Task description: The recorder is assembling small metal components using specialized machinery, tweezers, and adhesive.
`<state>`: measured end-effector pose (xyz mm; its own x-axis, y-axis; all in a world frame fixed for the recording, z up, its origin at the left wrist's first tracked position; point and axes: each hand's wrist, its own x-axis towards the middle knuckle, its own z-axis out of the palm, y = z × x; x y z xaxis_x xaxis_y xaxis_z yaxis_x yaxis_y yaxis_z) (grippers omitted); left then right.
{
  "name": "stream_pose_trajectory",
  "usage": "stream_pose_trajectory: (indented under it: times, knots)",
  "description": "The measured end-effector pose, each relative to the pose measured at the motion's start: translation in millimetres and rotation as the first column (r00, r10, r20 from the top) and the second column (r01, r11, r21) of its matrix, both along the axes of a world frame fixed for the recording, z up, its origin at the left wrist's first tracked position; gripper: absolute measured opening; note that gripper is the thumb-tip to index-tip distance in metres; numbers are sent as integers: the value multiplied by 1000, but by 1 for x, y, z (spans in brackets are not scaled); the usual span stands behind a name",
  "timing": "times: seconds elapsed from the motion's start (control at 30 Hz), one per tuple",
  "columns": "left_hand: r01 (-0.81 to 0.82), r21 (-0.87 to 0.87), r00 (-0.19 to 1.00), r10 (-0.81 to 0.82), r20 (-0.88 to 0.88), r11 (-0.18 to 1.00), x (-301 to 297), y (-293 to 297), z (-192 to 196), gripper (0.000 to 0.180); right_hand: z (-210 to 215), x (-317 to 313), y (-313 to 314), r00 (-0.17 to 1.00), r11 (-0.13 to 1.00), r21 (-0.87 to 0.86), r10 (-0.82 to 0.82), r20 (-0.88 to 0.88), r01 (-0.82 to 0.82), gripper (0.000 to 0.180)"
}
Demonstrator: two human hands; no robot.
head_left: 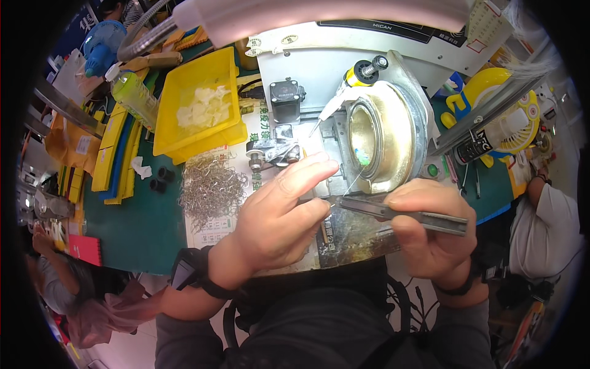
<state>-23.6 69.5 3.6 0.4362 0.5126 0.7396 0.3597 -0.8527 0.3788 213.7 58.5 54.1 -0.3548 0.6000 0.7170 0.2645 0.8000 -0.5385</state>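
Note:
My right hand (430,227) is closed around metal tweezers (399,213), whose tips point left. My left hand (279,212) faces them, its index finger stretched out above and its thumb beside the tweezer tips. The other left fingers curl underneath, and whatever lies at the thumb tip is too small to name. A thin line like a thread or wire slants down from the brass-coloured ring (392,138) toward the tips. Behind my fingers stands a small metal fixture (273,149). A white-tipped nozzle with a yellow band (355,77) points down near it.
Tangled thin metal pieces (212,187) lie left of my left hand. Beyond them is a yellow tray (200,111) of pale flakes, beside a bottle (132,95). A lamp (332,18) hangs overhead. A yellow fan (507,111) stands right; other people sit at both sides.

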Motion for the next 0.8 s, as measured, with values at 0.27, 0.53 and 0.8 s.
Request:
stream_pose_trajectory:
  times: [0.27, 0.53, 0.8]
  knots:
    - [-7, -17, 1000, 7, -9, 1000, -4, -2, -3, 24, -13, 42, -20, 852, 950, -306, -112, -512, -59, 28]
    - [-5, -18, 999, 5, -35, 1000, 1, -2, 4, 23, -51, 125, -27, 769, 532, -827, -601, -217, 182, 34]
    - [-121, -252, 992, 129, 15, 960, 8, -8, 11, 10, 9, 75, 58, 865, 997, -36, -42, 500, 69, 22]
